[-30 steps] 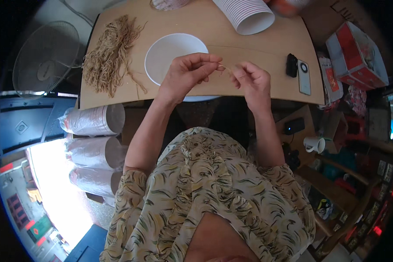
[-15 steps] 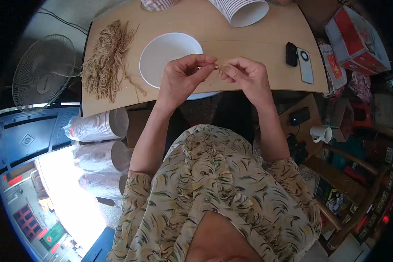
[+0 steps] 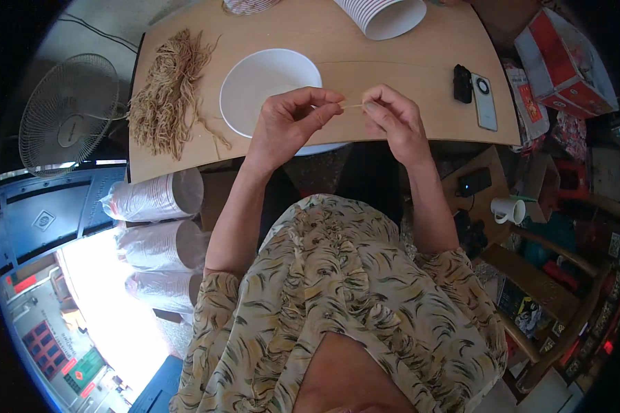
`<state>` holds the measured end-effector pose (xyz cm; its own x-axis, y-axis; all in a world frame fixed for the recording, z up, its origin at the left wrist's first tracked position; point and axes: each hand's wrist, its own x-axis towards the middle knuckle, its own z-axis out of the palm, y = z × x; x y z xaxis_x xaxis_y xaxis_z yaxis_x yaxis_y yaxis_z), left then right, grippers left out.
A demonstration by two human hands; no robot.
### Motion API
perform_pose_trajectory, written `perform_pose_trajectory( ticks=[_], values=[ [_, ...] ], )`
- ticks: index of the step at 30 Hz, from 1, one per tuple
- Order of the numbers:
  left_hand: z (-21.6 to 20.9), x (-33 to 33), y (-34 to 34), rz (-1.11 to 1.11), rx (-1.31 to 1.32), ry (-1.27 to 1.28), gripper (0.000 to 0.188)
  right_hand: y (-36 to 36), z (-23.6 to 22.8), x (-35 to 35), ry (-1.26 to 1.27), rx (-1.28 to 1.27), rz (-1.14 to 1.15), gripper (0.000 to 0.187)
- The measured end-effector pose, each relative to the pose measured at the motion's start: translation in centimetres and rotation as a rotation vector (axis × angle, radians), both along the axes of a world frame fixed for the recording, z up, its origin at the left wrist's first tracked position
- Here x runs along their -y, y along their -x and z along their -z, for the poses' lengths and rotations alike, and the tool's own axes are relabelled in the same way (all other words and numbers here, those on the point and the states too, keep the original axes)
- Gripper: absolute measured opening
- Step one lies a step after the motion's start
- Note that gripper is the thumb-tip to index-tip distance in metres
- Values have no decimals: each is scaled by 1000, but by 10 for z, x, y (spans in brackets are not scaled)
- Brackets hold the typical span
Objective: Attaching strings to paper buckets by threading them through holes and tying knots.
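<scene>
A thin pale tan strand (image 3: 353, 106) stretches almost level between my two hands, above the near edge of the table. One end is pinched between the thumb and forefinger of my left hand (image 3: 289, 124); the other end is in the closed fingers of my right hand (image 3: 395, 118). Behind my left hand is a large white round bowl (image 3: 244, 86), whose inside shows no detail. To its left lies a tangled heap of similar tan, fibrous strands (image 3: 165, 103), with a few loose ones trailing toward the bowl.
A stack of paper tubs (image 3: 386, 17) lies on its side at the table's far edge. A phone (image 3: 484, 107) and a small black object (image 3: 462, 84) are at the right. Wrapped tub stacks (image 3: 160, 248) and a fan (image 3: 69, 113) stand left; a white mug (image 3: 506, 210) sits lower right.
My right hand has shifted slightly right and turned, widening the gap between the hands. The strand now shows drawn straight between them; my left hand has hardly moved.
</scene>
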<state>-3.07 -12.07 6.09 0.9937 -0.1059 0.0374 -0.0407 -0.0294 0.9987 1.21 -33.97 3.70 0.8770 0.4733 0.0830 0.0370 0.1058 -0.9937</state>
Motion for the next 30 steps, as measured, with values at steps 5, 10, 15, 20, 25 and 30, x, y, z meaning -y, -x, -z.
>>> perform_pose_trajectory(
  ticks=[5, 10, 15, 20, 25, 30],
  values=[
    [-2, -6, -1, 36, 6, -137, 20, -1, -9, 0, 106, 153, 114, 12],
    [-1, -14, -5, 105, -23, -200, 22, -6, -2, 3, 42, 259, 109, 9],
    [-2, -14, -3, 115, -49, -138, 21, -5, -6, 3, 23, 231, 96, 8],
    [0, -11, -3, 78, -12, -127, 18, -6, -9, 2, 14, 185, 108, 8],
    [4, -11, -3, 74, 39, -142, 15, -9, -7, -1, -63, -7, 109, 9],
    [2, -3, 1, 27, 60, -193, 14, -10, -5, -10, -165, -194, 58, 11]
  ],
)
